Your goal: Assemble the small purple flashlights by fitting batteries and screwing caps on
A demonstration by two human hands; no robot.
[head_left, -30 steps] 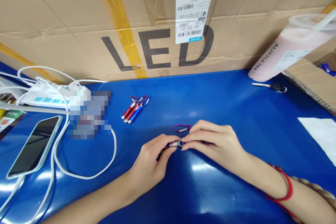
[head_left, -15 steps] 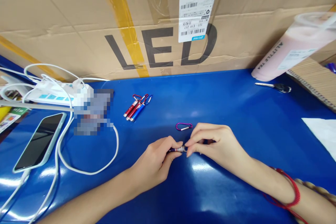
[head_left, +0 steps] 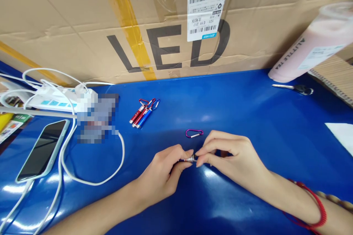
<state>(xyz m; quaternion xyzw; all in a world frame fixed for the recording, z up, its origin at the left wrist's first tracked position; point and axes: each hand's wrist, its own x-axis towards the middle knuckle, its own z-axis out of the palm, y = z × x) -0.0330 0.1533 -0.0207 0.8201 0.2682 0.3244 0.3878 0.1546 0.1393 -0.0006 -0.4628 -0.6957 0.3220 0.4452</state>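
My left hand (head_left: 164, 170) pinches a small keychain flashlight (head_left: 190, 159), with only its silver end showing between the fingers. My right hand (head_left: 228, 154) meets it from the right, fingertips pressed on that same end. Both hands rest low over the blue table (head_left: 248, 110). A loose purple carabiner clip (head_left: 194, 133) lies just beyond the fingers. Further back left, three small flashlights (head_left: 143, 113), two red and one blue, lie side by side with clips attached.
A big cardboard box marked LED (head_left: 171, 25) walls off the back. A phone (head_left: 42, 149), a white cable (head_left: 91, 176) and a power strip (head_left: 52, 99) sit left. A pink drink cup (head_left: 311, 49), a key (head_left: 293, 88) and white paper (head_left: 342, 136) lie right.
Both hands have shifted slightly toward me and to the right with the flashlight, and the fingertips have closed tighter on its silver end. The view drifted a little.
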